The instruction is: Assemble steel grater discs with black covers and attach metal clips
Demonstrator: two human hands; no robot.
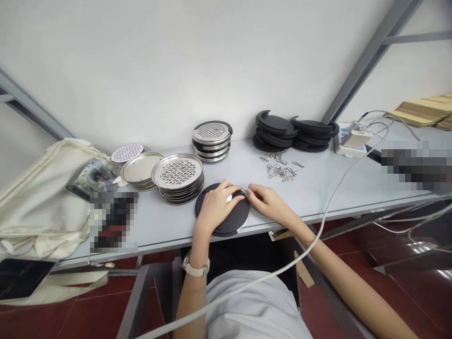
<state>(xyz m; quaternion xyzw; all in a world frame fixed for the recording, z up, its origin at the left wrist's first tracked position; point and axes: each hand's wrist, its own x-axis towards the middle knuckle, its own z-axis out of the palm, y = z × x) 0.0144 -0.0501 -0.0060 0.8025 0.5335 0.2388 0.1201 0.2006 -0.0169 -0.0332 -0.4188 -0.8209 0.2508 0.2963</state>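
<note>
A round black disc (231, 220) with a thin silvery edge lies near the table's front edge. My left hand (216, 203) rests over it with bent fingers, holding it down; something small and white shows between thumb and forefinger. At the disc's upper right rim, my right hand (269, 202) is closed in a pinch on a small metal wire clip (244, 190), whose far end reaches the rim. My fingers partly hide the clip. Several loose wire clips (280, 172) lie in a heap beyond my right hand.
Stacked metal grater discs (177, 172) stand left of the black disc, beside plain metal discs (140, 168). Behind are assembled grater discs (212, 133) and black plastic holders (275, 129). A white cable (326, 212) crosses above my right forearm. A cream bag (38, 197) lies left.
</note>
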